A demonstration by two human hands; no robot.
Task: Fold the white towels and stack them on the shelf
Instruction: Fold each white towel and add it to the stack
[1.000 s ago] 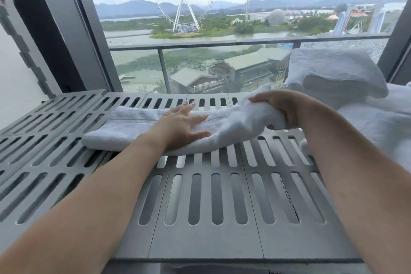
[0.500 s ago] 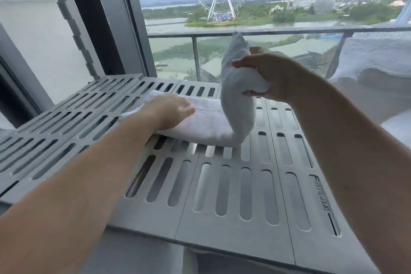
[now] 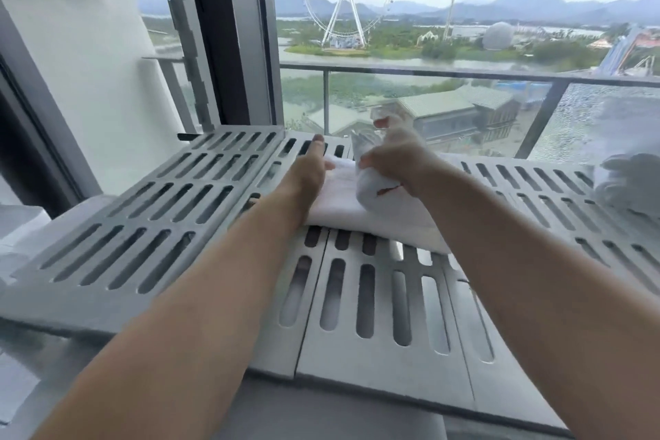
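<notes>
A white towel (image 3: pixel 378 214) lies on the grey slotted shelf (image 3: pixel 375 300), half folded. My left hand (image 3: pixel 309 166) rests flat on the towel's left part, fingers stretched toward the window. My right hand (image 3: pixel 393 154) grips the towel's right end and holds it doubled over above the flat part, close to my left hand. More white towels (image 3: pixel 628 182) lie blurred at the shelf's far right edge.
The shelf's left panels (image 3: pixel 143 218) sit slightly tilted beside a white wall (image 3: pixel 89 64) and a dark window frame (image 3: pixel 228 43). A glass balcony rail (image 3: pixel 464 73) runs behind the shelf. Another shelf edge spans the top of the view.
My right hand has carried the towel's right end up and leftward over the flat part, down toward my left hand. The view has swung left, so the towel pile sits at the far right.
</notes>
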